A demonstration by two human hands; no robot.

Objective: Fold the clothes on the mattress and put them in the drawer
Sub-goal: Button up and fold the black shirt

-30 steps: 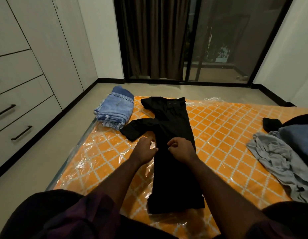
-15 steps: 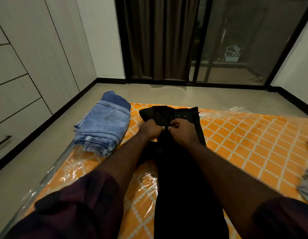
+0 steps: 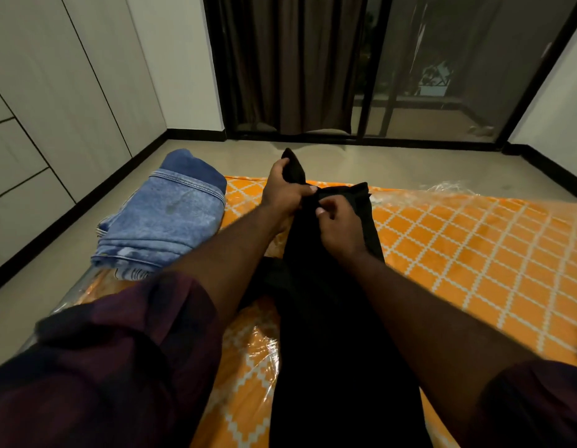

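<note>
Light: we log a dim room.
Glare: plastic wrap on mattress shines.
Blur: near sleeve smears.
Edges: cupboard seams bow.

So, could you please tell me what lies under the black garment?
The orange mattress, wrapped in clear plastic, shows on both sides of the black garment. Whatever lies beneath it is hidden by the cloth.

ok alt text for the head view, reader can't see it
The left hand and right hand grip the far end of a black garment lying on an orange mattress, the left holding one corner up. Folded jeans lie to its left.
</note>
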